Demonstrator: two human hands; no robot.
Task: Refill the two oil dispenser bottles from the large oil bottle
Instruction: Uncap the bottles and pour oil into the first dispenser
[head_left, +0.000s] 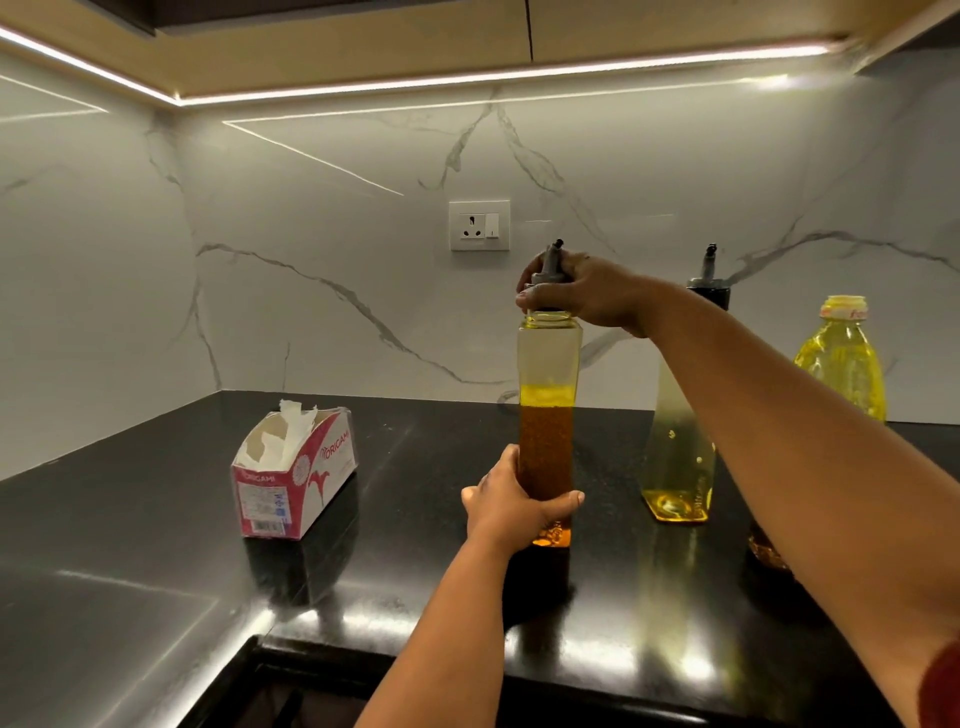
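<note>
The tall, square-sided clear dispenser bottle (548, 410), roughly half full of amber oil, stood upright on the black polished countertop (156, 545), its long axis vertical and its open mouth pointing up. The left hand (511, 506) gripped the bottle low on its body; the right hand (576, 296) pinched the grey pourer cap (550, 265) just above the mouth, spout up. Judged: stiff, breakable if glass, probably oil-slick and top-heavy, so a low wrap grip on the flat sides suits. Right of this bottle stood a second clear dispenser bottle (675, 467), nearly empty and capped; further right, the large yellow plastic oil bottle (841, 358), uncapped. A red-and-white tissue box (296, 478) sat well to its left.
</note>
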